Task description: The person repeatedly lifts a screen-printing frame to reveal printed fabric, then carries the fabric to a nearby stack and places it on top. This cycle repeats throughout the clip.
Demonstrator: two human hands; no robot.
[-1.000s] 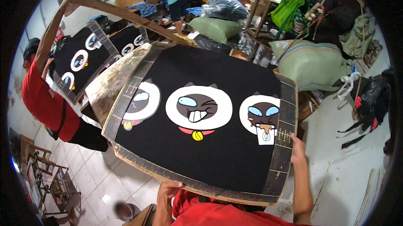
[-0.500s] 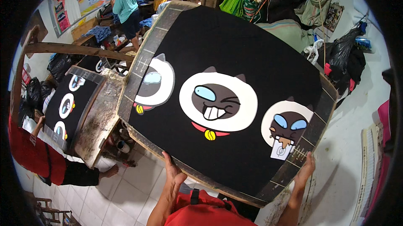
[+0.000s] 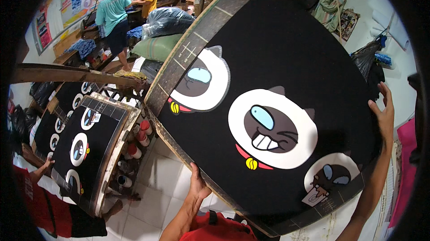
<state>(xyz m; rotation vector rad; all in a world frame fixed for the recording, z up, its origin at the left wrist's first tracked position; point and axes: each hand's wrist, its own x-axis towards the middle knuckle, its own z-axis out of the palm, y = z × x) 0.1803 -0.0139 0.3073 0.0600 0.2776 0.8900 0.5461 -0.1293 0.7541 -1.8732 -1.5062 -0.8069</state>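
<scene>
A large board [image 3: 286, 44] covered in black fabric fills the middle and right of the view, held tilted, with dark gridded strips on its edges and three printed cat faces [image 3: 273, 129] with white rims, blue eyes and yellow bells. Its lower left edge is gripped by my left hand [image 3: 198, 182], thumb on the rim. Higher up, my right hand [image 3: 380, 109] holds the right edge with fingers wrapped round it.
Left, a co-worker in red [image 3: 36, 196] touches a similar printed board [image 3: 67, 169] beside a wooden beam [image 3: 76, 74]. Behind are two people [image 3: 114, 17], stuffed sacks [image 3: 152, 48] and red-capped bottles [image 3: 143, 133]. Hanging bags [image 3: 365, 62] line the white right wall.
The board has risen and turned, its top now higher and farther right. My right hand has moved up along the right edge, and the room appears shifted as my view moves.
</scene>
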